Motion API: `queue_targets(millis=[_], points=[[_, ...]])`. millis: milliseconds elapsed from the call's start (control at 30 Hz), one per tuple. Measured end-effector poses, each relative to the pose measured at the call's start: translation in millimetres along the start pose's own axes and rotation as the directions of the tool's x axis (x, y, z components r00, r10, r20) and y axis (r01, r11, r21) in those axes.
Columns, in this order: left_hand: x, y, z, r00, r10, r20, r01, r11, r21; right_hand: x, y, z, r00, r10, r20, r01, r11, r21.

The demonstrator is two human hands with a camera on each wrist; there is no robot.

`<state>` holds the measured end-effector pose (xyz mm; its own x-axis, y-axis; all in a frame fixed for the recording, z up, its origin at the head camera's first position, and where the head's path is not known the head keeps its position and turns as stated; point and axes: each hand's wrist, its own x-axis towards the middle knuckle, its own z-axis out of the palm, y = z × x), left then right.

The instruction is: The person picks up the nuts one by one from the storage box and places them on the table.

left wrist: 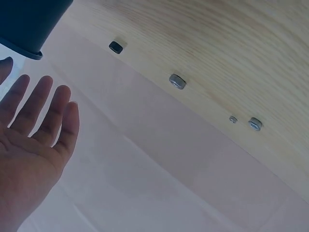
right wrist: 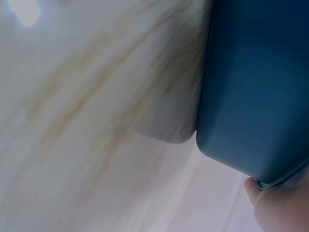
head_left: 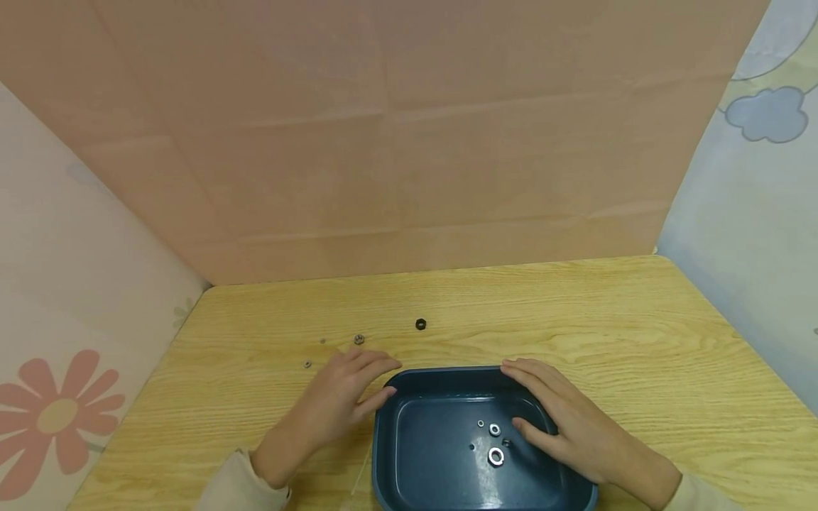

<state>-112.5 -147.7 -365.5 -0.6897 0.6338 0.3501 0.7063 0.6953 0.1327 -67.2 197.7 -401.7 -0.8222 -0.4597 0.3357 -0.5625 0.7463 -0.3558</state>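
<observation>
Yellowish wood-grain table [head_left: 575,305] with rounded far corners stretches beneath a tall tan sheet [head_left: 396,170], its surface crossed by fold lines running up and across. At left, a pale wall [head_left: 64,248] carries a large flower [head_left: 57,416] with coral petals around a yellowish centre, while a smaller, faint floral motif [head_left: 184,311] sits near the table's far corner. At right, a light blue-white wall [head_left: 754,234] shows a blue cloud [head_left: 768,115] outlined in a darker shade, below part of a pale rounded shape [head_left: 773,35]. The right wrist view catches a bright glare spot [right wrist: 26,13] on the tabletop.
</observation>
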Motion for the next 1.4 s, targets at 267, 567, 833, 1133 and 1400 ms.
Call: queue_targets(millis=[267,567,833,1133,1400], points=[[-4.8,9.0,3.2,0.999,0.023,0.047,-0.022,1.0,-0.02,0.1,0,0,1.0,-0.018,-0.014,0.018,1.0,0.007],[-9.1,16.9,8.2,0.994,0.043,0.097,-0.037,0.997,-0.06,0.2,1,0,1.0,-0.021,-0.01,0.021,1.0,0.008],[-9.8,24.9,11.4,0.984,-0.009,0.175,0.017,0.999,-0.047,-0.3,1,1,1.0,-0.002,0.003,0.002,1.0,-0.001],[-9.2,35.9,14.5,0.972,-0.086,0.221,0.098,0.994,-0.043,-0.4,0,-1,0.998,0.045,0.036,-0.044,0.999,-0.029],[-12.1,41.9,24.0,0.977,-0.112,0.182,0.119,0.992,-0.032,-0.4,0,-1,0.997,0.054,0.048,-0.052,0.998,-0.039]])
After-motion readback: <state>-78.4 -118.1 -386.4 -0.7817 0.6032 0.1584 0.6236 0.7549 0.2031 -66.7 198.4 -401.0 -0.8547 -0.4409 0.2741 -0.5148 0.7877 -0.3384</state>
